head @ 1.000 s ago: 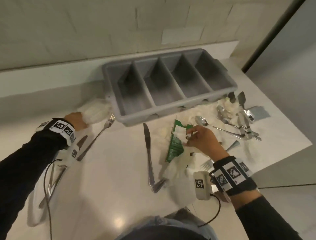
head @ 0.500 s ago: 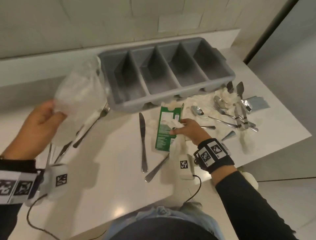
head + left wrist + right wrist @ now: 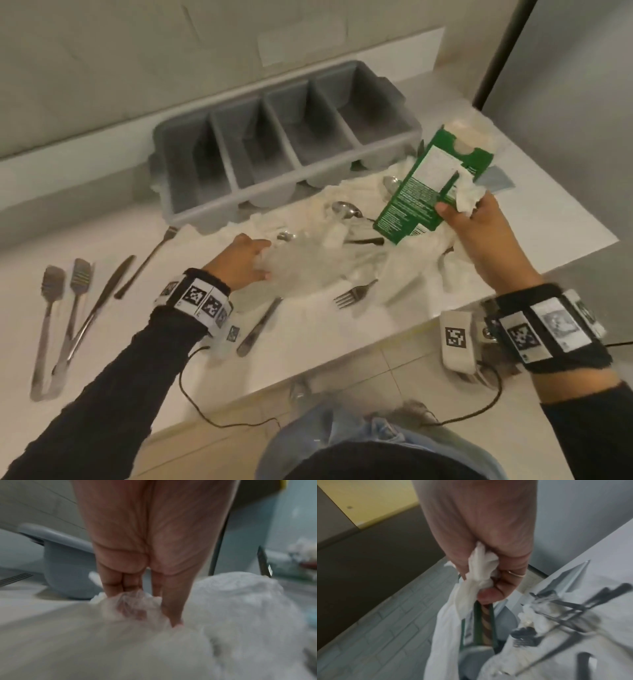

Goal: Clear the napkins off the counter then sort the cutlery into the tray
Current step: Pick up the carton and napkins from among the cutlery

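The grey four-compartment tray [image 3: 161, 164] stands empty at the back of the counter. My left hand [image 3: 246, 260] grips a crinkled clear plastic bag [image 3: 301, 263] low over the counter's middle; the left wrist view shows its fingertips [image 3: 173, 620] pinching the plastic [image 3: 135, 601]. My right hand [image 3: 459, 212] holds a green carton [image 3: 418, 192] and a white napkin [image 3: 466, 197] in the air at the right. The right wrist view shows that napkin [image 3: 477, 572] bunched in its fingers [image 3: 489, 595]. White napkins [image 3: 418, 274] lie spread below, with a fork [image 3: 354, 293] and a spoon [image 3: 346, 209] on them.
Left of my arm lie metal tongs [image 3: 58, 325], a knife [image 3: 102, 298] and a fork [image 3: 150, 260]. Another knife [image 3: 258, 325] lies by my left wrist. The white counter [image 3: 171, 359] ends at a front edge near my body and a right edge past the napkins.
My left hand came down from the upper left with the plastic bag to the middle of the counter. My right hand lifted the green carton and napkin off the counter, up and to the right.
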